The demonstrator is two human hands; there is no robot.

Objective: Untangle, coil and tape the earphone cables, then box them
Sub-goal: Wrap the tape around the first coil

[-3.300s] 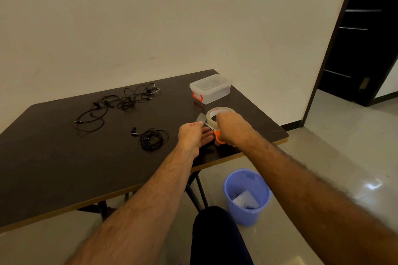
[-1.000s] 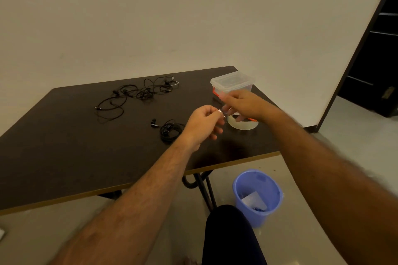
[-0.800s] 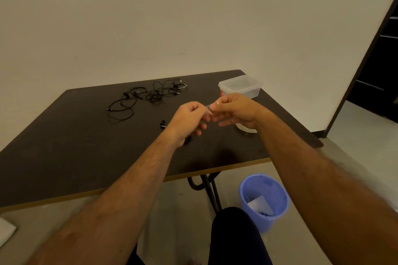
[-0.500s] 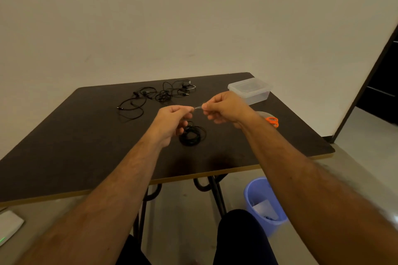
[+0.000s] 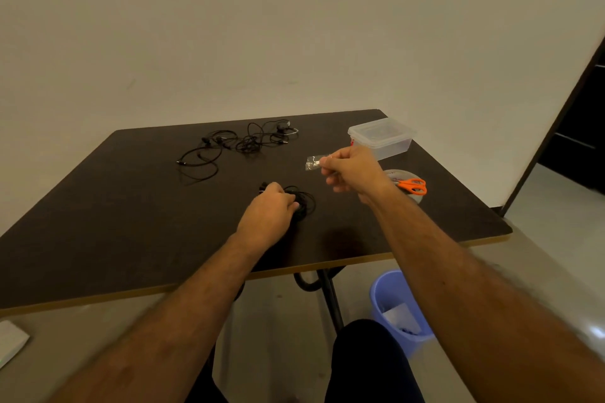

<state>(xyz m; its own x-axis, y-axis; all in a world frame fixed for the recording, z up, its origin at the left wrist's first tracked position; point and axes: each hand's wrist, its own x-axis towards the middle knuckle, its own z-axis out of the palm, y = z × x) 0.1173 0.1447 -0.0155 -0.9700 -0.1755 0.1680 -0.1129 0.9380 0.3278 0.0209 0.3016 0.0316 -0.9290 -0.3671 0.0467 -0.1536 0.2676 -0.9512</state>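
Your left hand (image 5: 268, 209) had dropped from the shared pinch in front of you to the dark brown table (image 5: 98, 222), where its curled fingers closed on the black coiled earphone cable (image 5: 302, 201), probably to keep the loops from springing apart. Your right hand (image 5: 352, 170) had kept the short strip of clear tape (image 5: 315, 163), pinching one end between thumb and fingertips and holding it just above and beside the coil, its free end hanging clear, so it looked ready to wrap. Farther back lay the loose tangle of black earphone cables (image 5: 239, 145), well apart from the coil and not yet sorted. At the far right corner stood the clear plastic box with its lid on (image 5: 381, 137), where the taped coils belong. Near your right wrist, the orange-handled scissors (image 5: 413, 186) rested on the roll of clear tape (image 5: 394, 172), within easy reach for the next strip. A blue plastic bin (image 5: 386, 291) stood on the floor beside the table.
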